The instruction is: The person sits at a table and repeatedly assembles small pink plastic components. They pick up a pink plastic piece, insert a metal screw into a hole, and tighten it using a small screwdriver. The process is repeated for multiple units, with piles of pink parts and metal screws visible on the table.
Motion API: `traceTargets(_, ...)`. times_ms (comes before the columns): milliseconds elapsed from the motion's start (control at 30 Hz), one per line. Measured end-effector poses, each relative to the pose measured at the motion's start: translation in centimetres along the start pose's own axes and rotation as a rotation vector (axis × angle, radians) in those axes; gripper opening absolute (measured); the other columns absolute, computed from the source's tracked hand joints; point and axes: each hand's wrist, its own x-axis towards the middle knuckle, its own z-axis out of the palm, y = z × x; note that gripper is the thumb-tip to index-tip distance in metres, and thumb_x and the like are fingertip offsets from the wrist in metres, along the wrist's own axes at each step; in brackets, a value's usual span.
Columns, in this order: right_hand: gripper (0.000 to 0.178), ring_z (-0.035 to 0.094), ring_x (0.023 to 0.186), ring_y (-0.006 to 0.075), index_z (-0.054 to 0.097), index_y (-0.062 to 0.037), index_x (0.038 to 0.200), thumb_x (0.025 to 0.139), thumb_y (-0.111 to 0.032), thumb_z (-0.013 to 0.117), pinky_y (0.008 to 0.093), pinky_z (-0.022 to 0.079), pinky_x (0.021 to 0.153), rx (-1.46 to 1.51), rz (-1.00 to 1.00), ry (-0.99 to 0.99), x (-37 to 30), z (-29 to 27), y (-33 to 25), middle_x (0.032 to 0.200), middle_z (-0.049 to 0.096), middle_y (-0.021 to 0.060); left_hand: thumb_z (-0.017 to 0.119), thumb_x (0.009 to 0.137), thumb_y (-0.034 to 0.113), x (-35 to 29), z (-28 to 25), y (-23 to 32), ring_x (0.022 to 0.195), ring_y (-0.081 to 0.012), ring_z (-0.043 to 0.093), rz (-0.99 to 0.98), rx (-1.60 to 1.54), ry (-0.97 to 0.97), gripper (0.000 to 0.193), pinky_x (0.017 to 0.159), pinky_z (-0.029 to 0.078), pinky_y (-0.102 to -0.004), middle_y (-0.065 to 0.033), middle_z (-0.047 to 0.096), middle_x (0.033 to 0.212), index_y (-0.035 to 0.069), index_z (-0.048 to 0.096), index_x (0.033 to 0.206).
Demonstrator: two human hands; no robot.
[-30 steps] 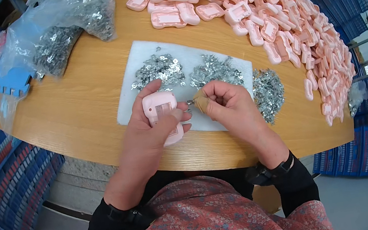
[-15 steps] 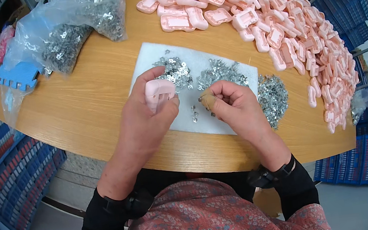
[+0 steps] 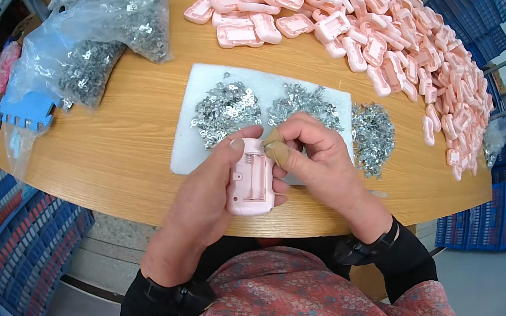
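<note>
Tilted up in my left hand (image 3: 196, 197) is a pale pink plastic casing (image 3: 251, 185). Its long hollow, which looks like a battery compartment, faces me. My left fingers wrap behind it and the thumb lies along its upper left side. Tan covers sit on the thumb and forefinger of my right hand (image 3: 318, 154), which pinch together at the casing's upper right end. A glint of a small metal piece shows between those tips; most of it is hidden. Beyond my hands, loose metal pieces lie in a left pile (image 3: 226, 110) and a right pile (image 3: 303, 105) on a white foam sheet (image 3: 188, 148).
Another metal heap (image 3: 374, 139) lies on the wooden table (image 3: 116, 173) right of the foam. A large mound of pink casings (image 3: 380, 38) covers the far right. Clear bags of metal parts (image 3: 142, 23) and a blue foam piece (image 3: 27, 111) stand at the far left.
My left hand has moved right and nearer, turning the casing so its hollow faces up toward me. My right hand has come left and lower, its pinched fingertips now at the casing's end.
</note>
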Motion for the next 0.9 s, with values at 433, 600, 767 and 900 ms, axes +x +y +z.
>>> traceTargets(433,0.016,0.056,0.072,0.0177,0.063,-0.0016,0.088,0.075,-0.005,0.071,0.0293,0.045,0.063,-0.317,-0.205,-0.003,-0.4,-1.2,1.3,0.077,0.055,0.0052,0.036,0.107,0.028,0.1,-0.2,-1.2,0.09,-0.0272,0.069,0.009,-0.018,-0.07,0.049,0.08,0.059,-0.0412,-0.0164,0.063,0.108,0.001,0.03,0.146)
traceTargets(600,0.013,0.056,0.073,0.0168,0.065,-0.003,0.086,0.077,-0.006,0.073,0.0297,0.045,0.067,-0.235,-0.113,0.023,-0.8,-1.1,0.8,0.08,0.06,0.0049,0.037,0.106,0.028,0.3,-0.4,-1.4,0.088,-0.0268,0.069,-0.011,-0.034,-0.069,0.049,0.079,0.059,-0.0413,-0.0162,0.063,0.107,0.001,0.031,0.146)
traceTargets(767,0.016,0.056,0.074,0.0231,0.067,-0.0074,0.086,0.073,-0.01,0.075,0.0346,0.044,0.071,-0.443,-0.287,0.016,-0.7,-1.3,1.6,0.08,0.061,0.0042,0.037,0.106,0.027,0.5,-0.2,-1.4,0.086,-0.027,0.069,-0.024,-0.055,-0.063,0.048,0.078,0.059,-0.0413,-0.0165,0.062,0.107,0.0,0.032,0.145)
traceTargets(900,0.017,0.056,0.078,0.0242,0.068,-0.0101,0.085,0.069,-0.011,0.074,0.0376,0.042,0.075,-0.714,-0.418,0.037,-0.8,-1.0,0.9,0.079,0.061,0.0026,0.037,0.106,0.027,0.7,0.0,-1.7,0.085,-0.0269,0.068,-0.014,-0.031,-0.015,0.047,0.076,0.059,-0.0404,-0.0161,0.06,0.108,-0.002,0.034,0.143)
